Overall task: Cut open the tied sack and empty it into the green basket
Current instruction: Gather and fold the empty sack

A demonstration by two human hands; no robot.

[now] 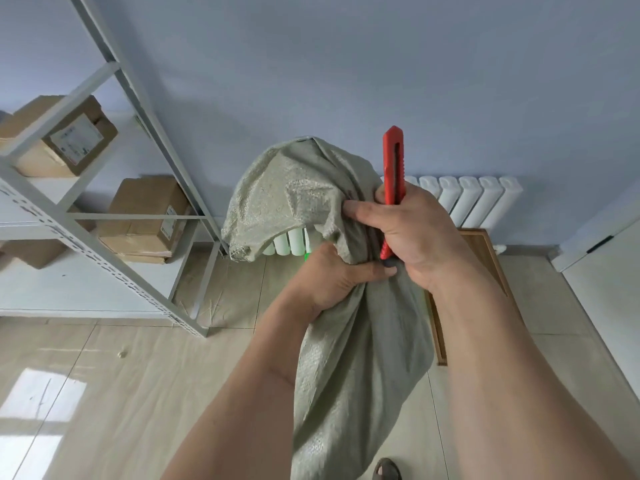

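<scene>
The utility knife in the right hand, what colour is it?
Red, seen clearly in the head view: utility knife.

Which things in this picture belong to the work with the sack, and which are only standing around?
Part of the job:
- grey woven sack, gripped by the left hand and the right hand
- red utility knife, held in the right hand

Just there:
- cardboard boxes
- metal shelf
- white radiator
- wooden tray on the floor
</scene>
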